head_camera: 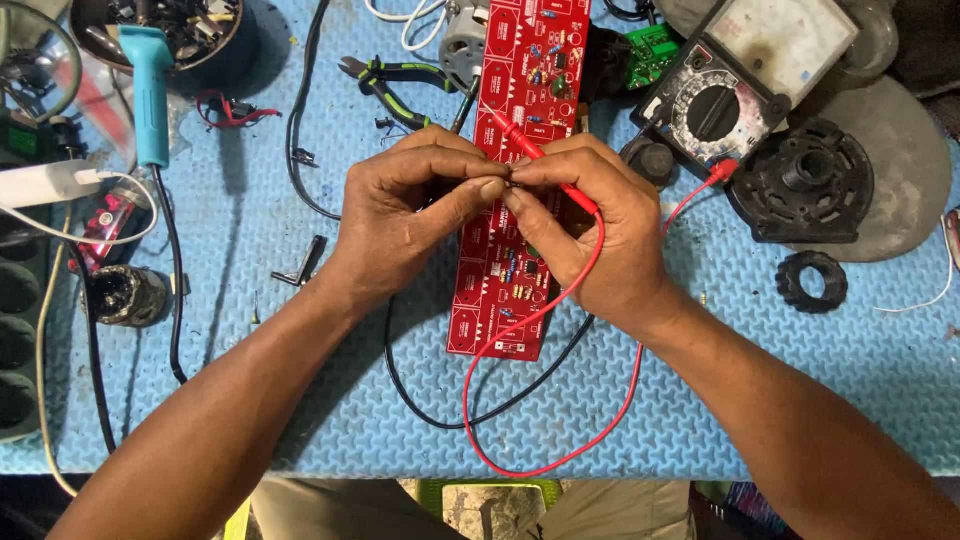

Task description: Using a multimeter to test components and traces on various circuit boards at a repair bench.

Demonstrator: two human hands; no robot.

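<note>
- Red-insulated test probe [545,165] lies pinched in the right hand [590,225], fingers curled shut around its shaft, its tip pointing up-left over the board.
- Left hand [405,210] meets the right above the middle of the board, thumb and forefinger pressed together on something too small to make out; the fingertips of both hands touch.
- Beneath the hands a long red circuit board [515,180] runs from the top edge down toward the person, flat on the blue textured mat [300,400] that covers the bench.
- Red lead [520,440] loops from the right hand down to the mat's near edge and back up; a black lead [440,410] curves beside it.
- Analogue multimeter [730,85] sits to the upper right, near a black round motor part [805,180] and a small black ring [812,282].
- Green-handled pliers [395,85] rest just left of the board's top end.
- Teal-handled soldering iron [150,95] lies at far left, well apart from the hands.
</note>
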